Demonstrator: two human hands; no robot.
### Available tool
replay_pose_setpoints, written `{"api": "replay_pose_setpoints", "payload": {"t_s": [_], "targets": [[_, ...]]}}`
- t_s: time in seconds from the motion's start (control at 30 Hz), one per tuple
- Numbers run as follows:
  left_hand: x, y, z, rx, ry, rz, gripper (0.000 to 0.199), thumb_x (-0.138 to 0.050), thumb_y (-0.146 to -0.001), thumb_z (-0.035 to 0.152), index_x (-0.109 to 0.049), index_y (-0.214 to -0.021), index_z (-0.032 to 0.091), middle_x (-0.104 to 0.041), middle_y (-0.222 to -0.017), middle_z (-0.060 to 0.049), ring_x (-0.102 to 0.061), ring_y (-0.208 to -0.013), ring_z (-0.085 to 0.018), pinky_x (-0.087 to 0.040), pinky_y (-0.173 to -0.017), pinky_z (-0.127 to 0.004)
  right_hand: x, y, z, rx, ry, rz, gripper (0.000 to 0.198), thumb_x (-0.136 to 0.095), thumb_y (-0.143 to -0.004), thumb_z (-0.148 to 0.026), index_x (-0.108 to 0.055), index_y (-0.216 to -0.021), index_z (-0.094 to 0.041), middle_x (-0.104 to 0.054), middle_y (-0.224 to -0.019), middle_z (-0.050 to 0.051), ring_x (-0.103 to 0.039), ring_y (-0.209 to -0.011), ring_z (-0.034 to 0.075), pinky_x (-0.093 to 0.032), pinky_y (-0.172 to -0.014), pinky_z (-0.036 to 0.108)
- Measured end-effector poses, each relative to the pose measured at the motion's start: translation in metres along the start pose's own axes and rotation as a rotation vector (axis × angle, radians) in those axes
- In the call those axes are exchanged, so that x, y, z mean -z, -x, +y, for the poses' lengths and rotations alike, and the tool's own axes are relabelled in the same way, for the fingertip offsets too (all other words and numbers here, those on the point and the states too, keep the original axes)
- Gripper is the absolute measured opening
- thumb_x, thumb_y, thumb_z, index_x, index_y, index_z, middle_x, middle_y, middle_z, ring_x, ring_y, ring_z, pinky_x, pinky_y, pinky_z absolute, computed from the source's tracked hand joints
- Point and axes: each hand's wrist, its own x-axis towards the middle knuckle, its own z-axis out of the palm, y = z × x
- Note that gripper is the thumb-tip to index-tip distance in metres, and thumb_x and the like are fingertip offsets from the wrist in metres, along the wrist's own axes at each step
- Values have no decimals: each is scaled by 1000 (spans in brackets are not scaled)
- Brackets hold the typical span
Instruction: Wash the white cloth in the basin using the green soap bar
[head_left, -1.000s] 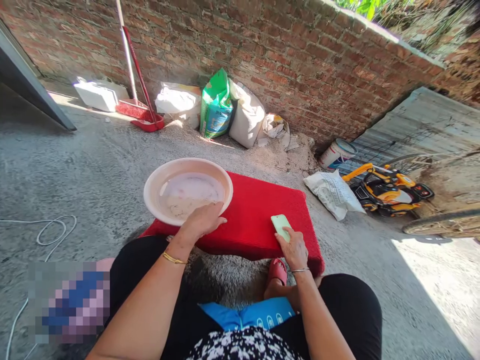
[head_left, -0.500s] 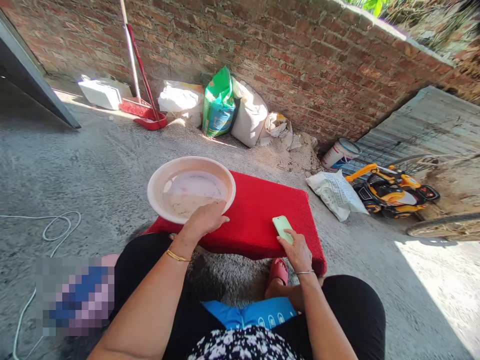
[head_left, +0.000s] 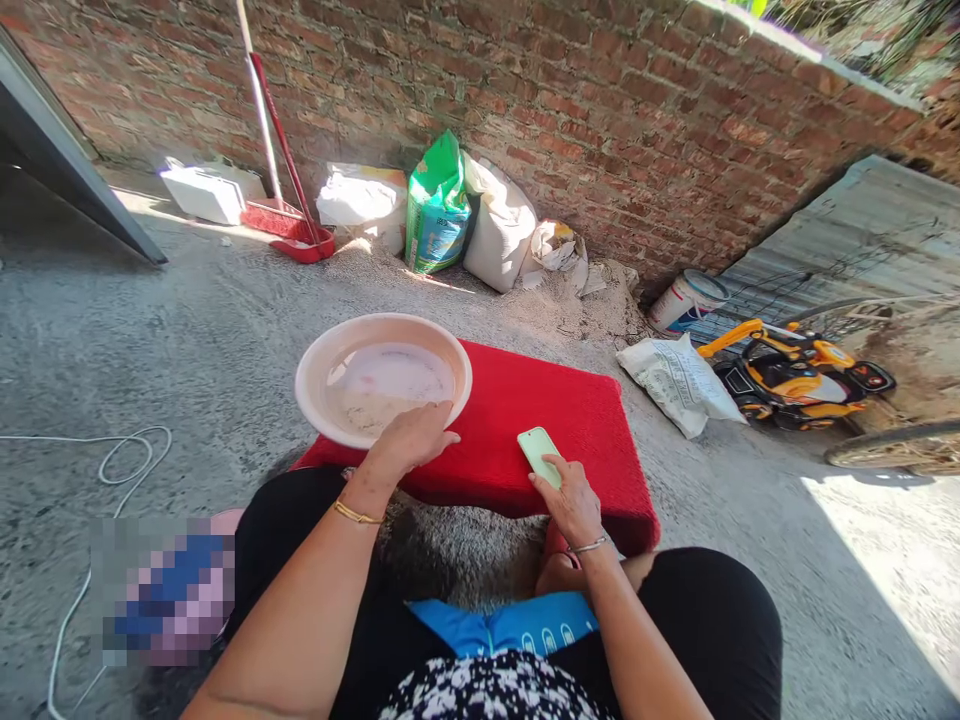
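A pale pink basin point(head_left: 309, 395) of cloudy water stands on the left part of a red cloth-covered low table point(head_left: 551, 385). My left hand point(head_left: 411, 440) lies at the basin's near right rim, fingers stretched out and thumb apart; its fingertips reach over the rim. A light green slab, a smartphone point(head_left: 537, 450) by its shape, is over the red cloth to the right of the basin. My right hand point(head_left: 571, 500) has the near end of this phone between thumb and fingers. Whether the phone touches the cloth I cannot tell.
Along the brick wall stand a white box point(head_left: 206, 190), a red dustpan point(head_left: 304, 245), a green bag point(head_left: 439, 215) and a white sack point(head_left: 501, 240). At right are a bucket point(head_left: 686, 303), a flat sack point(head_left: 679, 382) and a toy excavator point(head_left: 799, 375). A cable point(head_left: 124, 490) lies left.
My right hand has moved left with the phone, nearer the basin. My left hand stays at the basin's rim. The view has shifted slightly.
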Motion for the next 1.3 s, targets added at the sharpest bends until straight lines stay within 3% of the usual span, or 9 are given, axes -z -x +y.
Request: {"api": "replay_pose_setpoints", "payload": {"t_s": [0.13, 0.3, 0.57, 0.8, 0.97, 1.17, 1.3], "targets": [[0, 0, 0, 13, 22, 3, 41, -55, -87, 38, -49, -123, 19, -61, -125, -14, -58, -115, -29, -45, -93, -38, 10, -2, 16, -72, 12, -24, 41, -57, -85, -51, -60, -122, -32, -56, -105, 4, -60, -96, 21, -42, -71, 28], [-1, 1, 1, 12, 19, 19, 40, -55, -87, 38, -50, -123, 20, -62, -123, -13, -58, -115, -28, -45, -93, -36, 10, -3, 20, -58, -6, 17, 42, -57, -83, -52, -61, -120, -31, -56, -101, 4, -60, -93, 21, -42, -68, 28], [-1, 0, 1, 39, -45, -7, 36, -52, -88, 40, -51, -118, 19, -64, -116, -13, -62, -107, -29, -47, -87, -37, -11, 10, -12, 189, -1, 60, 38, -60, -84, -47, -61, -118, -29, -54, -101, 5, -58, -94, 20, -41, -73, 28], [6, 1, 8, 60, -68, -23, 39, -53, -88, 37, -48, -122, 18, -61, -124, -14, -58, -115, -29, -45, -93, -38, -5, 12, 9, 95, -20, -10, 41, -60, -84, -48, -59, -122, -32, -55, -102, 4, -58, -94, 20, -40, -74, 27], [7, 1, 9, 66, -81, -29, 36, -52, -89, 36, -50, -119, 17, -62, -122, -14, -59, -115, -28, -46, -93, -37, 3, 5, 33, 6, -291, -19, 45, -60, -79, -51, -63, -116, -26, -58, -101, 5, -58, -92, 21, -43, -77, 30], [5, 3, 5, 62, -81, 22, 34, -49, -90, 40, -51, -117, 21, -64, -120, -10, -62, -109, -27, -47, -90, -37, 5, -10, 57, -123, -546, 106, 55, -55, -76, -62, -64, -112, -21, -62, -98, 8, -56, -85, 22, -44, -76, 33], [7, 5, 8, 115, -106, 36, 36, -47, -91, 42, -52, -121, 22, -64, -123, -10, -61, -110, -26, -47, -91, -35, -4, -9, 45, 42, -391, 246, 51, -54, -81, -59, -65, -112, -20, -59, -103, 10, -53, -95, 24, -41, -84, 35]]}}
